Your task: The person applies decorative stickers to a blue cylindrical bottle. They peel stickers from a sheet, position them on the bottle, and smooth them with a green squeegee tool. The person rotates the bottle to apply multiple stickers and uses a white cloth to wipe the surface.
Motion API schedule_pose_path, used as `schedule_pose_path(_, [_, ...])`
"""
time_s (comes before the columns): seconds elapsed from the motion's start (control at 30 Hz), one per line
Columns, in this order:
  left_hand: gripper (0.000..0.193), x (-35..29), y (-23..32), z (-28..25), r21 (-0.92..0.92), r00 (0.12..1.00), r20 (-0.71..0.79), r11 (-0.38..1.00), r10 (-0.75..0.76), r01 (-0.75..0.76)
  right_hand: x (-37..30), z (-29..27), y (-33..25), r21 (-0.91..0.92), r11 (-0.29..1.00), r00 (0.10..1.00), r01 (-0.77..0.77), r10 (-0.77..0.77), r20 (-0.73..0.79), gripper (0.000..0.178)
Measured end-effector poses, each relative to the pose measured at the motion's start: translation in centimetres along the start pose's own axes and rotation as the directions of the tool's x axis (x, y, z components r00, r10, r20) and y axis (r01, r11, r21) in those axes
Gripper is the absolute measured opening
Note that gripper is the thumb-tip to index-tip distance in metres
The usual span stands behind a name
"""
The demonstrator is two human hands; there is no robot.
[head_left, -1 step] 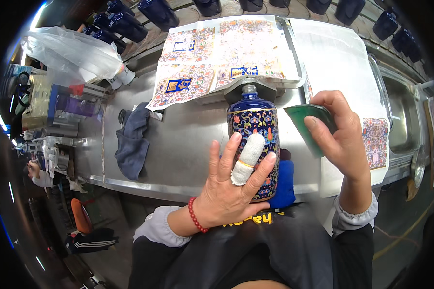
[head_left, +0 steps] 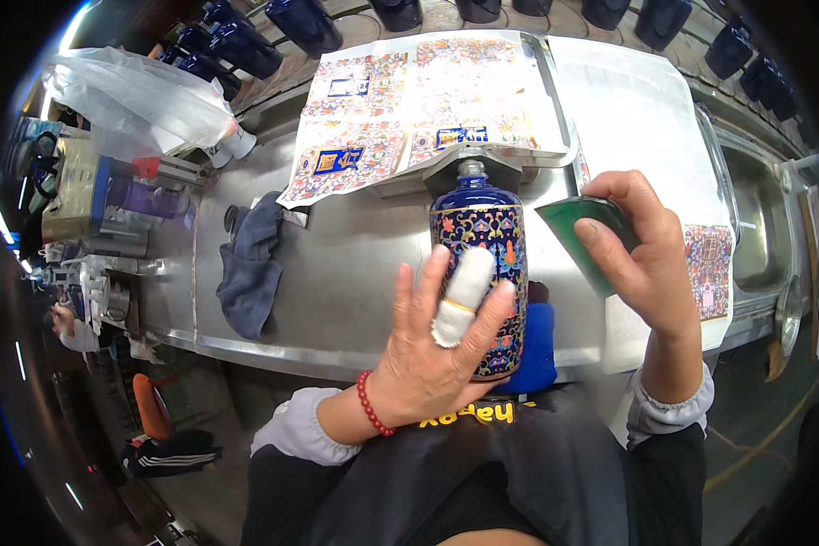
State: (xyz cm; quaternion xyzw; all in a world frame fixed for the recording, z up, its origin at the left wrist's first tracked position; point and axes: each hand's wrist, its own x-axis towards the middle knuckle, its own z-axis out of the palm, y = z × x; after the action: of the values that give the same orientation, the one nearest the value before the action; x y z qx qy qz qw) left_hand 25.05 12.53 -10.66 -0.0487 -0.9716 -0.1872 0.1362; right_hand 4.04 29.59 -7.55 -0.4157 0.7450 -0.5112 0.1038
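A dark blue bottle (head_left: 479, 223) lies with its clear neck (head_left: 471, 170) pointing away from me, its body wrapped in a colourful floral pattern. My left hand (head_left: 423, 350) rests on the bottle's lower left part with fingers spread. One of its fingers wears a white cloth finger cover (head_left: 465, 296) held by a yellow band. To the right of the bottle, and apart from it, my right hand (head_left: 642, 259) pinches a green, flat-edged scraper (head_left: 581, 241) between thumb and fingers. Beneath the bottle's lower right side shows a blue cloth (head_left: 535, 350).
Patterned decal sheets (head_left: 359, 118) lie on a tray beyond the bottle. White paper (head_left: 623, 109) covers the right side. A grey-blue cloth (head_left: 251, 273) sits on the metal table (head_left: 337, 264) at left. Several blue bottles (head_left: 302, 25) stand along the back. A metal sink (head_left: 763, 218) is at far right.
My left hand has shifted very slightly toward me and to the left on the bottle, its covered finger tilting a little. The right hand and scraper have stayed in place.
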Motion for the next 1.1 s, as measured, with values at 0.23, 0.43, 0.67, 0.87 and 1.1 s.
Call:
schedule_pose_path(0.23, [0.114,-1.4,-2.1,3.4,-0.276,0.978,-0.207,0.96,-0.009,-0.049,2.9,-1.9,-0.6,0.101,0.995,0.992,0.025,-0.037,0.117,0.023])
schedule_pose_path(0.43, [0.106,-1.2,-3.8,0.9,-0.445,0.985,-0.163,0.895,-0.049,-0.029,6.1,-2.0,-0.1,-0.007,0.994,0.967,0.106,-0.102,0.234,0.03])
schedule_pose_path(0.67, [0.033,4.8,-6.5,-2.1,-0.426,0.955,-0.207,0.899,-0.212,0.107,8.0,-1.0,-0.2,-0.001,0.995,0.942,0.096,-0.091,0.323,0.028])
schedule_pose_path(0.87, [0.025,6.7,-6.0,-2.5,-0.315,0.945,-0.304,0.949,-0.12,0.019,8.8,-0.6,-0.4,-0.001,0.995,0.927,0.101,-0.094,0.364,0.026])
schedule_pose_path(1.1, [0.019,6.9,-5.2,-2.8,-0.239,0.944,-0.32,0.971,-0.085,0.007,9.4,-0.2,-0.7,-0.028,0.991,0.907,0.133,-0.111,0.405,0.025])
